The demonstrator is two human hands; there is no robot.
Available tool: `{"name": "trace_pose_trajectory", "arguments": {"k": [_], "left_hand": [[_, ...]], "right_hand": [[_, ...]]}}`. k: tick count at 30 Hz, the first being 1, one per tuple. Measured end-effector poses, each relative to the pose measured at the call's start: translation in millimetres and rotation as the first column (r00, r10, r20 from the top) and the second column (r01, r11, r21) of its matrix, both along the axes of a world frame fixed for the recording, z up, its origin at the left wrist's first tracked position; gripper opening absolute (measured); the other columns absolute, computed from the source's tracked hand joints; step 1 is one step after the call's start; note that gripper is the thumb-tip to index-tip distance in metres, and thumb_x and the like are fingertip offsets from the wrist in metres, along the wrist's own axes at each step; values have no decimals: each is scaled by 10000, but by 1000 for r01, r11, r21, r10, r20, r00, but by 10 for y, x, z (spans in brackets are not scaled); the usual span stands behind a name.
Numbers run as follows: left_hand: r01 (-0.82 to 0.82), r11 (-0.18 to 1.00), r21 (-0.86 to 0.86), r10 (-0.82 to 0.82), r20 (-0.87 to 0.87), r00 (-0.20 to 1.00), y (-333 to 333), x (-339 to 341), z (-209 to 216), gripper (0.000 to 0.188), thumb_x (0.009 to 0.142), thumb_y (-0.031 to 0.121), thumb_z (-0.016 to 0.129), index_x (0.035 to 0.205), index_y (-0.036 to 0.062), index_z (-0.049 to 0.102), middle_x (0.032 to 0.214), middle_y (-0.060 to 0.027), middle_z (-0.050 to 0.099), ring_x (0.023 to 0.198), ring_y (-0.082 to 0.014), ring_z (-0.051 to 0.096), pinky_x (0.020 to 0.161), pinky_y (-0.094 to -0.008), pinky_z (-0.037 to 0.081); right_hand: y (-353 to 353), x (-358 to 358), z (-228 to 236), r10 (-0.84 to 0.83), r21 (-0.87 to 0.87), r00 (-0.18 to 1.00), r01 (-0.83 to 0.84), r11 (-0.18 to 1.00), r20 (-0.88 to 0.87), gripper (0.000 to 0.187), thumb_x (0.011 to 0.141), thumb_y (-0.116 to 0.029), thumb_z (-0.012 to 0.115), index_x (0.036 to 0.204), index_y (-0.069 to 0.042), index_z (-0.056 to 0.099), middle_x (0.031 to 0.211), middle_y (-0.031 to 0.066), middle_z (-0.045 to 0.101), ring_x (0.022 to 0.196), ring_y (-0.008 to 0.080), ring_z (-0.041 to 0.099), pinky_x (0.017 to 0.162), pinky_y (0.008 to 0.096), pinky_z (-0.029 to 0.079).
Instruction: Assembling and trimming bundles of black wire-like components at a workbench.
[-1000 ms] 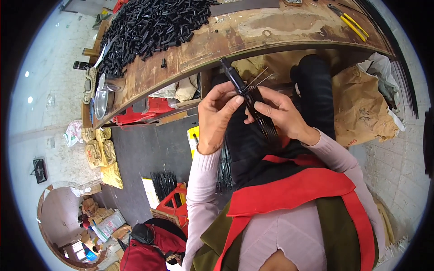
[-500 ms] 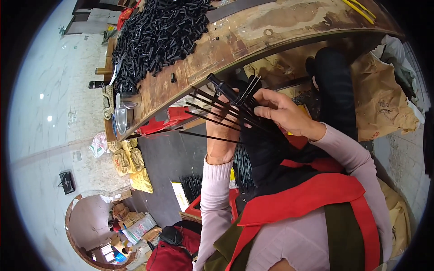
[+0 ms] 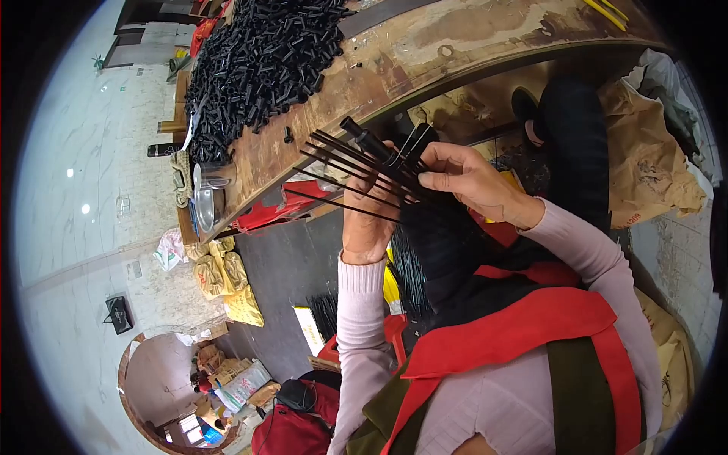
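Note:
My left hand [image 3: 366,216] is closed around a bunch of thin black rods [image 3: 345,171] that resemble umbrella ribs. The rods fan out past it toward the bench. Among them a black tubular fitting [image 3: 365,139] sticks up at a slant, its hollow end facing away from me. My right hand [image 3: 472,186] comes in from the right, thumb and fingers closed in a pinch at the rods beside the fitting. A pair of thin metal wires [image 3: 416,139] shows just left of its fingertips. Dark clothing behind the rods hides where they join.
A wooden bench [image 3: 425,53] curves across the far side, bearing a large heap of small black tubular pieces [image 3: 265,64]. Metal bowls [image 3: 205,205] stand at its left end. Bundled black rods [image 3: 410,273] lie by my left forearm. A red bag [image 3: 292,425] and yellow sacks [image 3: 224,277] are to the left.
The fitting and rods have shifted slightly left and up with my hands. The wires near my right fingertips have swung to a different angle. Both hands keep their hold.

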State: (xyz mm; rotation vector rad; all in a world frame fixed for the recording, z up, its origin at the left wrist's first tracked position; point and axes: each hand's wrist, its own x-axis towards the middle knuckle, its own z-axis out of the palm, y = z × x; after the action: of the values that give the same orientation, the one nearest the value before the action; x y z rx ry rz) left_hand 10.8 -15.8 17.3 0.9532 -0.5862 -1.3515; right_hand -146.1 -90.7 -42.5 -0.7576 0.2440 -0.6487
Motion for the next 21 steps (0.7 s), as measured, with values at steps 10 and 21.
{"name": "trace_pose_trajectory", "arguments": {"k": [10, 21], "left_hand": [[106, 991, 79, -101, -72, 992, -47, 115, 3, 343, 959, 108, 537, 1279, 2, 477, 992, -122, 663, 794, -242, 696, 685, -373, 612], [-70, 991, 111, 99, -288, 953, -70, 46, -403, 381, 1039, 242, 458, 1399, 120, 439, 1096, 23, 603, 1006, -120, 563, 872, -260, 473]], "right_hand": [[-129, -42, -45, 168, 186, 985, -171, 968, 31, 146, 889, -39, 687, 1017, 6, 633, 932, 30, 648, 879, 86, 621, 789, 207, 488], [71, 3, 95, -70, 270, 993, 42, 962, 97, 175, 854, -6, 714, 1019, -12, 657, 951, 37, 683, 887, 110, 652, 805, 221, 510]]}}
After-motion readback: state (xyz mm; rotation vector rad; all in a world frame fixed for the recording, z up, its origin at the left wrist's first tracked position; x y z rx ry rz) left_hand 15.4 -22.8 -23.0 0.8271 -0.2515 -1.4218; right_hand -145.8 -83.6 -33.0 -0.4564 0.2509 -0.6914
